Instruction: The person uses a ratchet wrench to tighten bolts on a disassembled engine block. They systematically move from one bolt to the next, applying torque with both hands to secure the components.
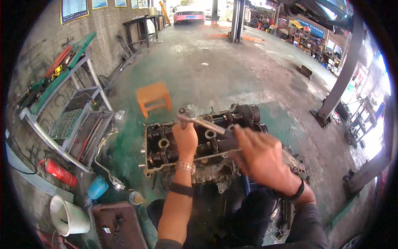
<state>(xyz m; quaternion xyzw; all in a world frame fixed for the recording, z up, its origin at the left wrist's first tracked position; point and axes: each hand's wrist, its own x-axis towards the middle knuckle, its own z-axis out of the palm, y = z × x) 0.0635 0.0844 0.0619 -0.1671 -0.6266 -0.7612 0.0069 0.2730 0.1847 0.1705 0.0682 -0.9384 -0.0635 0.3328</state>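
Observation:
A silver ratchet wrench (208,125) slants over an engine cylinder head (147,170) with its camshafts exposed. My left hand (185,139) is closed just under the ratchet's round head; whatever shaft or socket runs down inside the fist is hidden. At the other end, my right hand (262,155) wraps round the handle, its fingers smeared by motion. The cylinder head lies across the floor in front of my knees. Toothed round gears (250,113) stand at its far right end. Where the tool meets the engine cannot be seen.
An orange stool (152,94) stands beyond the engine. On the left are a metal tool cart (94,79), a red fire extinguisher (60,172), a blue container (98,187), a white bucket (77,221) and a brown tray (131,213). A grey lift post (342,81) rises at right.

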